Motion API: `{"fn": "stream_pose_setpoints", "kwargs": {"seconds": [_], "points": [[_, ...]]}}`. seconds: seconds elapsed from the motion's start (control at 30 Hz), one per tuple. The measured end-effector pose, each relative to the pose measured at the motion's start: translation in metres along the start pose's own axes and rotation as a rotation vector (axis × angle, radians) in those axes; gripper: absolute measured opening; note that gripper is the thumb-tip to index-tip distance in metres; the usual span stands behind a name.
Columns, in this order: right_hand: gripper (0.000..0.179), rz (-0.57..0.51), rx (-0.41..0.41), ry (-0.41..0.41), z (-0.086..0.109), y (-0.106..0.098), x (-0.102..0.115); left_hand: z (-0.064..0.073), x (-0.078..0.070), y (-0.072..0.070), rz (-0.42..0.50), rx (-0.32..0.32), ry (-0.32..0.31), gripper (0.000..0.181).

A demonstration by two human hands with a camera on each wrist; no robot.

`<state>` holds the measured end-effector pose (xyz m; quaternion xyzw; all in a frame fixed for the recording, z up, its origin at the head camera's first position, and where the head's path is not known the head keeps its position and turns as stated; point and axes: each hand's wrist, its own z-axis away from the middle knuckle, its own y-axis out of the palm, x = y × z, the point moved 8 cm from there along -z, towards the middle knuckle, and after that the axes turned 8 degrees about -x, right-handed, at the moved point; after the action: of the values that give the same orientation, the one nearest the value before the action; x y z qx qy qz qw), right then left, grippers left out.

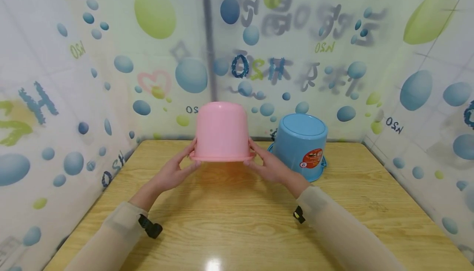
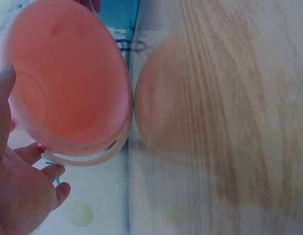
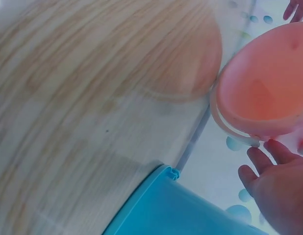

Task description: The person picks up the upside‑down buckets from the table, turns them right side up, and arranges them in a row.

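A pink bucket (image 1: 222, 133) is upside down over the back of the table, bottom up. My left hand (image 1: 173, 174) holds its left side at the rim, thumb low and fingers along the outer wall. On the opposite side my right hand (image 1: 272, 167) grips the rim in a similar way. The bucket's open inside (image 2: 73, 83) faces the left wrist camera, and its pale handle (image 2: 100, 157) hangs along the rim. Whether the far rim touches the table, I cannot tell. A blue bucket (image 1: 299, 147) stands upside down just right of my right hand.
The wooden table (image 1: 237, 221) has a glossy top that reflects the pink bucket. Patterned curtain-like walls (image 1: 166, 57) with blue and green spots close in the back and both sides. A red label (image 1: 312, 158) is on the blue bucket.
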<state>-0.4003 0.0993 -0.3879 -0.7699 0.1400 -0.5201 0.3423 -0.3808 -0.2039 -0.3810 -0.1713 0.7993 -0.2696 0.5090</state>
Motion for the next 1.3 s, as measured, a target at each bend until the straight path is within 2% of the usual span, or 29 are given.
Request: {"fn": "stream_pose_setpoints", "kwargs": {"seconds": [0.27,0.67,0.87,1.03,1.17,1.3], "points": [[0.086,-0.064,-0.039,-0.027,0.001,-0.007,0.009,0.002,-0.008,-0.007,0.003,-0.04,0.008,0.08],[0.095,-0.162,-0.061,-0.069,0.004,-0.01,0.02,0.0,-0.017,-0.019,0.019,-0.113,0.052,0.086],[0.095,-0.183,-0.056,-0.067,0.005,-0.013,0.025,0.0,-0.022,-0.022,0.04,-0.12,0.07,0.091],[0.092,-0.199,-0.063,-0.072,0.005,-0.015,0.024,-0.002,-0.024,-0.025,0.092,-0.122,0.057,0.092],[0.09,-0.259,-0.05,-0.092,0.005,-0.014,0.027,-0.004,-0.026,-0.028,0.119,-0.122,0.054,0.094],[0.098,-0.309,-0.036,-0.097,0.005,-0.012,0.029,-0.004,-0.028,-0.031,0.116,-0.114,0.059,0.096]]}}
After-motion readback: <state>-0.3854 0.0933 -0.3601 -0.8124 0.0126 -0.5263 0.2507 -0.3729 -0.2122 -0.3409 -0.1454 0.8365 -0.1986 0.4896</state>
